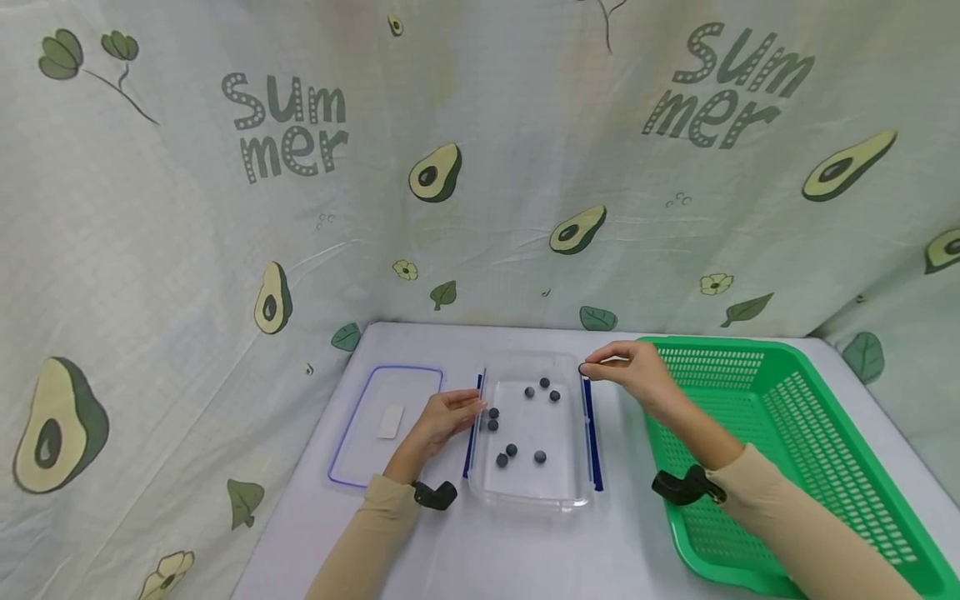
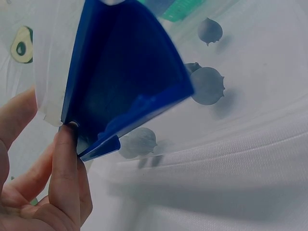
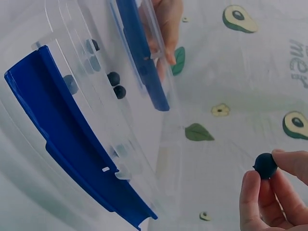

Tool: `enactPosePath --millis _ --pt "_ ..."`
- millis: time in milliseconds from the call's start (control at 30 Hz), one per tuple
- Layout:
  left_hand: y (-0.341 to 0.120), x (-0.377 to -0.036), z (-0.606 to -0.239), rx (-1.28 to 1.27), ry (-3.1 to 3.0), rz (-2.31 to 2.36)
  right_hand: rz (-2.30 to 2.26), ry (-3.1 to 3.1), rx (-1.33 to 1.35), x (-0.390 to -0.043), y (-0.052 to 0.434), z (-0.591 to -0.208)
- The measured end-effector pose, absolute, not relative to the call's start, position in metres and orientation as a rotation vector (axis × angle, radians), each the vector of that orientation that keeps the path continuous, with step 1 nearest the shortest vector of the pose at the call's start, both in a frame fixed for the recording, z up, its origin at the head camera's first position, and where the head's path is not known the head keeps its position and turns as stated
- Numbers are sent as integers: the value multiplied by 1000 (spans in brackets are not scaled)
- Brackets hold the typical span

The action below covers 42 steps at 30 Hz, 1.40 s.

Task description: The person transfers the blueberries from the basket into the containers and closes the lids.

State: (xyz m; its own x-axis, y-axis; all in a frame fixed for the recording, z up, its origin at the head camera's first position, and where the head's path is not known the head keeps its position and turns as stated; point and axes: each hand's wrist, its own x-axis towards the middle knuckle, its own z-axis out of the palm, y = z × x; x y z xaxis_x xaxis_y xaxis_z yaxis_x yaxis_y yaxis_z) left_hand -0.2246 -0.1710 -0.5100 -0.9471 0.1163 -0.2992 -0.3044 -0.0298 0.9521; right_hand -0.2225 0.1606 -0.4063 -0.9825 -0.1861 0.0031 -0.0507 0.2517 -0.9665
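Right hand (image 1: 633, 375) pinches a blueberry (image 3: 265, 165) over the container's (image 1: 531, 498) right edge.
Left hand (image 1: 450, 414), fingers straight, touches its blue left clip (image 2: 122, 82); small, round, dark berry.

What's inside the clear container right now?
The clear container holds eight small dark berries loose on its floor, in the head view. The right hand pinches one more berry above the rim. Nothing visibly covers the inside.

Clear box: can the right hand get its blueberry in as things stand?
Probably yes. The box is open on top, its lid lies aside, and the right hand pinches the blueberry beside the box's rim.
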Motion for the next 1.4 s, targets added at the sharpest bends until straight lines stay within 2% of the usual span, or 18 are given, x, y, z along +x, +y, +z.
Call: enactPosePath --millis 1000,1400 --pt "-171 -228 -514 -225 1941 2062 -1714 2352 -270 -225 133 -432" --pt "-172 -228 -514 -213 1956 2051 -1629 2413 -210 -223 129 -446"
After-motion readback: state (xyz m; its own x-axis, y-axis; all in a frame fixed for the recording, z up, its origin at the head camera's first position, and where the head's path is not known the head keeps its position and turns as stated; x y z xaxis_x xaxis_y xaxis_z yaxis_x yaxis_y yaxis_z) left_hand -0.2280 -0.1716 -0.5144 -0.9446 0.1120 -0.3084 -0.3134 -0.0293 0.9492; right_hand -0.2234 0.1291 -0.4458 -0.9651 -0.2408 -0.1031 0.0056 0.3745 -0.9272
